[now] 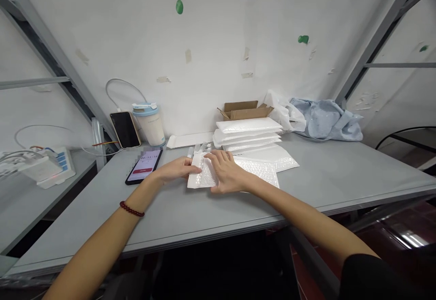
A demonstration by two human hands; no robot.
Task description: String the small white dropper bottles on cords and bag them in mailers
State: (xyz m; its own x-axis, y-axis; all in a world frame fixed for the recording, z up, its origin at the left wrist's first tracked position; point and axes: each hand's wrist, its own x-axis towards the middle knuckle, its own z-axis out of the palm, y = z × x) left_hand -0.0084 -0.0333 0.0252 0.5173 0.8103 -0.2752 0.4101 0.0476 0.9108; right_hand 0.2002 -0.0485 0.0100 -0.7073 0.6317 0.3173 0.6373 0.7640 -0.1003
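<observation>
A white bubble mailer (206, 176) lies at the middle of the grey table (190, 213). My left hand (179, 169) pinches its left edge between thumb and fingers. Across the mailer's right part rests my right hand (226, 172), its fingers bent and its thumb at the near edge, gripping it. Another flat bubble mailer (260, 169) extends to the right, partly under my right hand. Just behind my hands are small clear pieces (200, 148), too small to make out.
Behind are stacked white mailers (248, 126), an open cardboard box (243, 110), a white plastic bag (285, 112) and blue cloth (327, 119). At left stand a cup (150, 125), a propped phone (125, 130), a lying phone (145, 166) and a power strip (61, 168).
</observation>
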